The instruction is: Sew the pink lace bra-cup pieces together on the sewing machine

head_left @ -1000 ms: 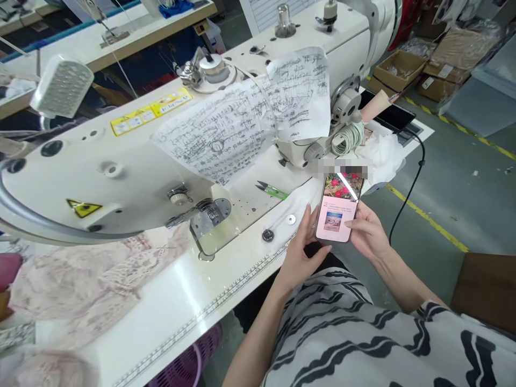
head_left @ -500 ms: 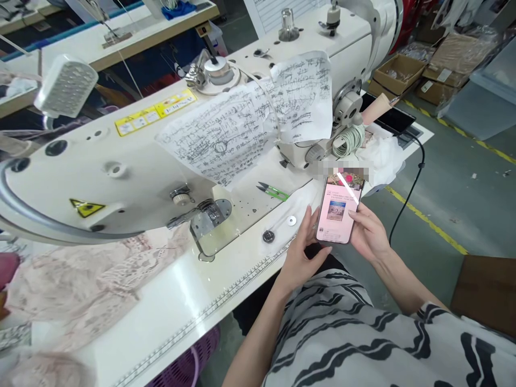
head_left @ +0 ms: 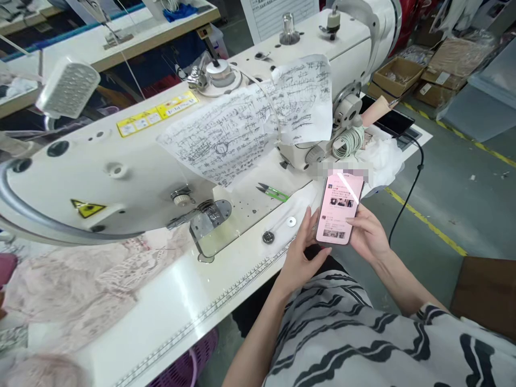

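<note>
A smartphone [head_left: 337,215] with a pink-tinted screen of text and small pictures is held upright between my hands, past the table's front edge. My left hand [head_left: 299,250] grips its lower left side, fingers along the edge and thumb by the bottom corner. On the right, my right hand [head_left: 368,234] holds the phone with its thumb over the screen and its other fingers hidden behind. Beside them, on the sewing table [head_left: 181,301], lie green-handled thread snips [head_left: 274,192], a dark bobbin case [head_left: 268,236] and a pale metal bobbin [head_left: 291,221].
A large white sewing machine [head_left: 133,177] spans the table, with handwritten paper sheets [head_left: 226,140] strapped on. Pale pink lace fabric [head_left: 80,279] lies at left. A purple basket [head_left: 187,360] stands below. Cardboard boxes [head_left: 397,72] and a black cable [head_left: 409,188] are at right.
The phone's screen content has moved on to other posts with rows of small pictures. My right thumb has shifted slightly left and down over the screen; my left hand stays put.
</note>
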A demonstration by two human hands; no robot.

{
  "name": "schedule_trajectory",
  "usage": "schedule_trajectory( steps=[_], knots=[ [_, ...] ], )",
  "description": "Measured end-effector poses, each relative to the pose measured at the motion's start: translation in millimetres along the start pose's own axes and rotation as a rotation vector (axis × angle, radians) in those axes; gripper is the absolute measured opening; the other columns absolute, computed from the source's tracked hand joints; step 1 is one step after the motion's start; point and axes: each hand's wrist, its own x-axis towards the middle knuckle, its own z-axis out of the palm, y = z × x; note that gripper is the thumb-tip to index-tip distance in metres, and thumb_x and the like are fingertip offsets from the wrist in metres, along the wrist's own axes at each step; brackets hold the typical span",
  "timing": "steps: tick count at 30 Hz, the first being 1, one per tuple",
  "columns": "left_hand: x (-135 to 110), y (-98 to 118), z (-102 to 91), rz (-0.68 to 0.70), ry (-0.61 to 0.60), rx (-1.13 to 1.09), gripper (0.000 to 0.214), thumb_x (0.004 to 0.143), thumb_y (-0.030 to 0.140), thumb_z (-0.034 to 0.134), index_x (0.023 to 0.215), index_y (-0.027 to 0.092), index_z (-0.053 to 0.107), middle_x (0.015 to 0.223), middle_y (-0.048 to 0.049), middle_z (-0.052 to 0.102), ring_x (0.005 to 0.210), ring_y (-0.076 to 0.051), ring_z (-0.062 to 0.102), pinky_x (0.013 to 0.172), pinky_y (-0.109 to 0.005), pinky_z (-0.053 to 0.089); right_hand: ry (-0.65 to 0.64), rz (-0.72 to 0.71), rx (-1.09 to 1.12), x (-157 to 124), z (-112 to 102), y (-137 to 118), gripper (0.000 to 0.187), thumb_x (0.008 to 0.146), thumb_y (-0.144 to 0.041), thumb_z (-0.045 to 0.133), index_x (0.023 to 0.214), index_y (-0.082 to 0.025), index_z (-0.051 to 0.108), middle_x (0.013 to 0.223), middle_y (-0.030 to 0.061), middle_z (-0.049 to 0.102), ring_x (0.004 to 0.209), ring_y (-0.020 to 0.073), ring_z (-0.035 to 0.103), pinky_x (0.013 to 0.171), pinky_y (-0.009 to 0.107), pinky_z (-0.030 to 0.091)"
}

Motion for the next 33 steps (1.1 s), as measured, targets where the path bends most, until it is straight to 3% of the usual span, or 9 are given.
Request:
schedule_trajectory(
  steps=[11,19,28,33],
  knots=[
    [-0.1,0.1,0.6,-0.026,0.014,0.008,0.085,0.091,0.02,0.06,0.152,0.042,0.004,0.159,-0.0032,0.023,0.137,-0.024,0.041,0.108,-0.036,0.043,-0.061,-0.037,-0.075,1.1,-3.0,2.1,0.042,0.061,-0.012,0.064,0.102,-0.024,0.065,0.108,0.0035,0.073,0.114,0.0296,0.061,0.1,0.051,0.049],
    [-0.2,0.6,0.8,-0.045,0.019,0.01,0.085,0.091,0.021,0.06,0.152,0.043,0.004,0.159,-0.0023,0.024,0.138,-0.024,0.04,0.108,-0.036,0.043,-0.039,-0.019,-0.048,0.8,-2.7,2.0,0.046,0.059,-0.009,0.064,0.103,-0.023,0.066,0.105,0.0023,0.074,0.108,0.0277,0.065,0.098,0.048,0.05],
    [-0.2,1.4,1.1,-0.038,0.021,0.023,0.084,0.092,0.022,0.059,0.152,0.042,0.004,0.159,-0.003,0.025,0.139,-0.024,0.039,0.107,-0.035,0.043,0.018,-0.028,0.0,1.4,-4.0,4.8,0.026,0.075,-0.021,0.065,0.1,-0.024,0.067,0.108,0.0015,0.073,0.111,0.0234,0.064,0.102,0.043,0.049],
    [-0.1,0.0,1.1,-0.033,0.022,0.025,0.084,0.092,0.022,0.06,0.152,0.043,0.005,0.158,-0.0027,0.025,0.137,-0.024,0.041,0.106,-0.035,0.044,0.017,-0.017,0.002,0.8,-2.2,2.7,0.028,0.075,-0.021,0.065,0.102,-0.024,0.067,0.107,0.0018,0.073,0.111,0.0241,0.064,0.1,0.043,0.05]
  ],
)
